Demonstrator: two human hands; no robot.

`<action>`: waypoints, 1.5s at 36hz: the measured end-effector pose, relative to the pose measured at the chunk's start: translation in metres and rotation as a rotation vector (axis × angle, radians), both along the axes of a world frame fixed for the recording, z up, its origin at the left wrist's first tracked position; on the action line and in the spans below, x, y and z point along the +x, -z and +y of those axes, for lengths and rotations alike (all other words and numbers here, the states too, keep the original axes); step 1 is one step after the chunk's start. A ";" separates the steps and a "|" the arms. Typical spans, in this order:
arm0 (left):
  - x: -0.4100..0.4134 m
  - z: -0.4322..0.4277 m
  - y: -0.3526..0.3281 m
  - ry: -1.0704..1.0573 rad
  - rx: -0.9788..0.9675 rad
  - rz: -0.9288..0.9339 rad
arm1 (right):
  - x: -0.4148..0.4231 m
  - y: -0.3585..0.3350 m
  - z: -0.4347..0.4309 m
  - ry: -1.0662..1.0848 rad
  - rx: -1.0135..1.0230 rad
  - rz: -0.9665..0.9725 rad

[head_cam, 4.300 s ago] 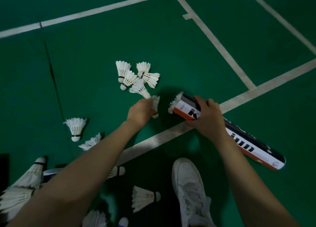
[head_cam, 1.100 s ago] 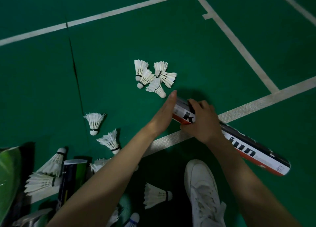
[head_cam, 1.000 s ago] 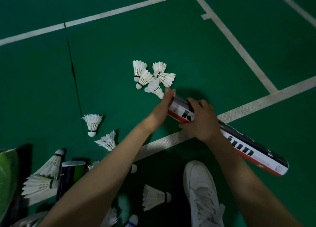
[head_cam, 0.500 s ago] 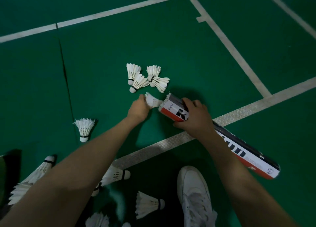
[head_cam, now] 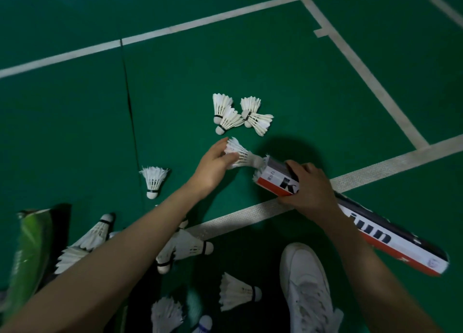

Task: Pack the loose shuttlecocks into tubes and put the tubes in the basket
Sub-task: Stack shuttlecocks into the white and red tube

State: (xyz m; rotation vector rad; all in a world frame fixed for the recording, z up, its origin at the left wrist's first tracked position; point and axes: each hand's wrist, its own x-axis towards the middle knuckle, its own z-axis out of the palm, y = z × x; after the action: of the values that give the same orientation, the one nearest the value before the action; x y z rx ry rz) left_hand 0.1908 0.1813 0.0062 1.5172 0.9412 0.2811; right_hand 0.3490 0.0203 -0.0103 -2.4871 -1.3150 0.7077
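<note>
A: Hands?
B: Left hand [head_cam: 213,167] pinched shuttlecock [head_cam: 239,152] by the feathers, cork at tube [head_cam: 275,179] mouth; right hand [head_cam: 310,192] gripped tube.
A: Handling?
B: Light, crushable feathers; likely needed gentle hold.

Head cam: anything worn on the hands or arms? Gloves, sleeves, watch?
Nothing visible. Left hand and right hand are bare: no gloves, rings or watch show. Forearms are uncovered to the frame edge, no sleeve in view.
</note>
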 end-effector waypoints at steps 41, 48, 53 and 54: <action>0.122 0.023 0.036 0.705 0.889 0.555 | 0.032 0.005 0.010 0.131 0.059 -0.019; 0.135 0.051 0.047 0.844 1.138 0.842 | 0.043 0.001 0.008 0.158 0.066 0.015; 0.120 0.051 0.051 0.721 1.178 0.752 | 0.050 0.000 0.006 0.168 0.041 0.014; 0.115 0.051 0.054 0.681 1.126 0.706 | 0.049 0.000 0.007 0.169 0.039 0.017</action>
State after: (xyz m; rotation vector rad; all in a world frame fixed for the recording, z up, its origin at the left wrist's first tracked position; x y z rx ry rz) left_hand 0.3058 0.2325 -0.0474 2.9938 0.7186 -0.3223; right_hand 0.3982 0.0270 -0.0104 -2.5180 -1.0863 0.6564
